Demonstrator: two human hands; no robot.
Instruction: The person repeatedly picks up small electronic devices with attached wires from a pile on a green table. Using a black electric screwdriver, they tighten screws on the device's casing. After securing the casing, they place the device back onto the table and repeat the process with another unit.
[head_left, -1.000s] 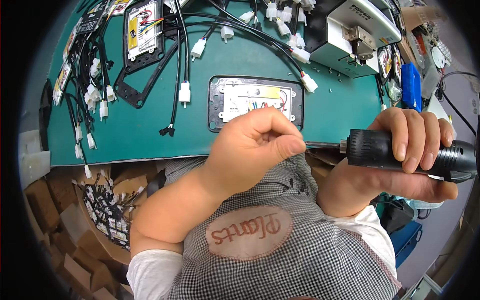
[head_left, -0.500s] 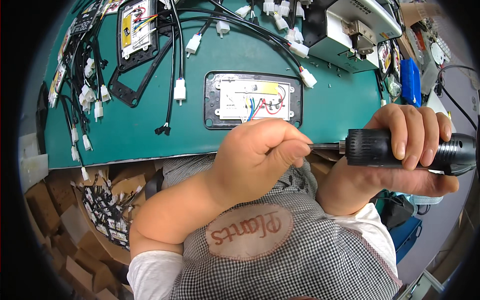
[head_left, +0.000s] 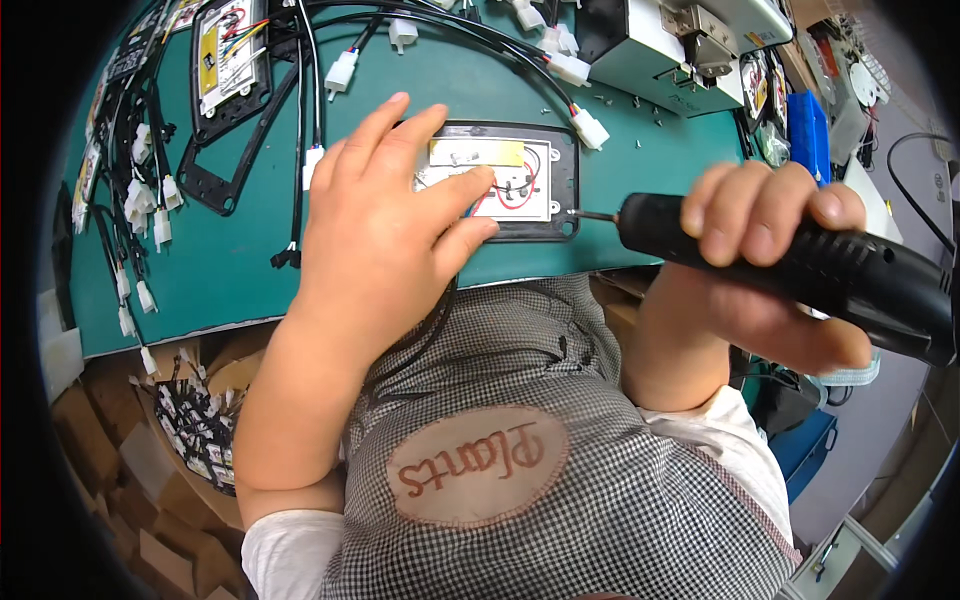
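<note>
My right hand (head_left: 765, 225) is wrapped round a black electric screwdriver (head_left: 655, 228), held nearly level. Its thin bit points left and its tip is by the right edge of a white board, near a corner hole. That white board (head_left: 538, 205) lies in a black plastic frame (head_left: 568, 165), with a yellow strip (head_left: 500, 153) and red, black and blue wires on it. Over the left part of the frame lies my left hand (head_left: 370, 220), fingers spread, thumb and index fingertip at the board. It hides the frame's left side.
Black cables with white connectors (head_left: 590, 130) arch behind the frame, and more hang at the left (head_left: 140, 205). A second framed board (head_left: 230, 70) lies far left. Loose screws (head_left: 637, 102) are scattered near a white-and-black machine (head_left: 680, 70). A blue bin (head_left: 808, 135) stands at right; cardboard boxes (head_left: 110, 460) lie below left.
My left hand has left the screwdriver's bit, opened and moved left onto the framed board. The screwdriver has swung forward and left, bringing its tip to the board's right edge.
</note>
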